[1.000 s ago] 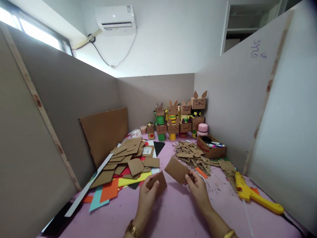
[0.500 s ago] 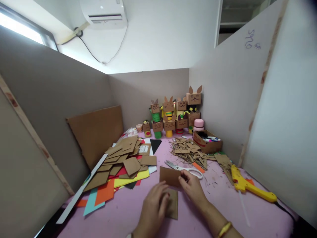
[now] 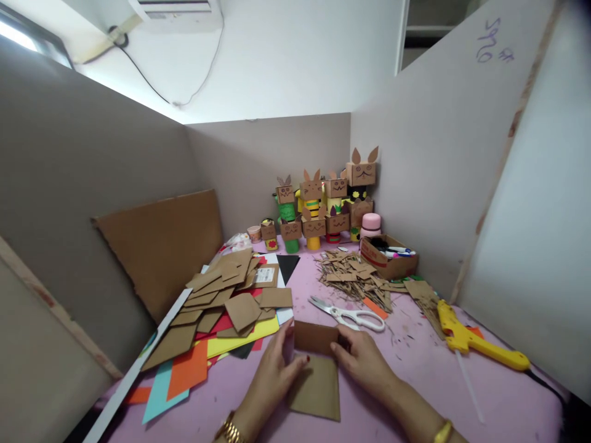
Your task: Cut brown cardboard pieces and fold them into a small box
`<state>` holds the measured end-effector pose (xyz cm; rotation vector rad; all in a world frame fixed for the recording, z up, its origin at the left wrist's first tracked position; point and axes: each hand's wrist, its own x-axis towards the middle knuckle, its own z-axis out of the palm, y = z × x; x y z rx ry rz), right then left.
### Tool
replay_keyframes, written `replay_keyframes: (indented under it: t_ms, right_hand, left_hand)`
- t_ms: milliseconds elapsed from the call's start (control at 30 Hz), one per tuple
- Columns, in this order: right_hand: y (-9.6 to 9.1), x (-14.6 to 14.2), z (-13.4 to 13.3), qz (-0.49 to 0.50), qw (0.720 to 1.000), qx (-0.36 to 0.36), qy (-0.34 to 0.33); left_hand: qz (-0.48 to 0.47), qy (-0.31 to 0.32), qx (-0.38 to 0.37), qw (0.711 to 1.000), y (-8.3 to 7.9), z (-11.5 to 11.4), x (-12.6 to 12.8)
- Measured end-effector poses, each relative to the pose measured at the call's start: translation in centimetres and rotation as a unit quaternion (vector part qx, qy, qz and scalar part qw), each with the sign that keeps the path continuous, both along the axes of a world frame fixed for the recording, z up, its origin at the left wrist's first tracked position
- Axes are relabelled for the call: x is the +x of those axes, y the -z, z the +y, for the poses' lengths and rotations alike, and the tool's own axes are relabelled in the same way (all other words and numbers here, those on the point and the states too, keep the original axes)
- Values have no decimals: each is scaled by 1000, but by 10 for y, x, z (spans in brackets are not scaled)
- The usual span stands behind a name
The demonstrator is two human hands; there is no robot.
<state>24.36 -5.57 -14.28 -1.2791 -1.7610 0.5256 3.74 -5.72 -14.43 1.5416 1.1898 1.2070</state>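
Note:
A brown cardboard piece [image 3: 316, 337] stands on edge at the far side of a flat cardboard square [image 3: 316, 387] on the pink tabletop. My right hand [image 3: 369, 360] grips the standing piece at its right end, thumb in front and fingers behind. At the left end, my left hand [image 3: 273, 369] has its fingers along the standing piece's edge. Its thumb presses low, over the flat square's upper left part. Whether the two pieces are joined I cannot tell. Just beyond them lie white-handled scissors [image 3: 348, 314], blades partly apart.
Cardboard squares [image 3: 242, 311] and coloured paper [image 3: 187, 369] are heaped at left beside a long white strip [image 3: 138, 369]. Cardboard scraps [image 3: 351, 277], a box of pens [image 3: 390, 258] and a yellow glue gun [image 3: 480, 344] lie right. Cardboard animal figures [image 3: 314, 209] stand at the back.
My left hand has moved from over the flat square to the standing piece's left end, uncovering more of the square. My right hand keeps its grip. The view has shifted slightly.

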Motion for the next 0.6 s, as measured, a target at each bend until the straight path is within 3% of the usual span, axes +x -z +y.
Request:
replay_keyframes:
  t_ms: [267,433,600]
  right_hand:
    - [-3,0,3,6,999,-39,12]
    - [-2,-1,2,-12,999,-39,17]
    - [-2,2,1,-38,998,-50,-1]
  left_hand:
    - [192,38,14,981,-8,-21,-7]
    - [179,-9,-20,984,-19,-22,-5]
    - [156,-89,11,984,-20,-25,-7]
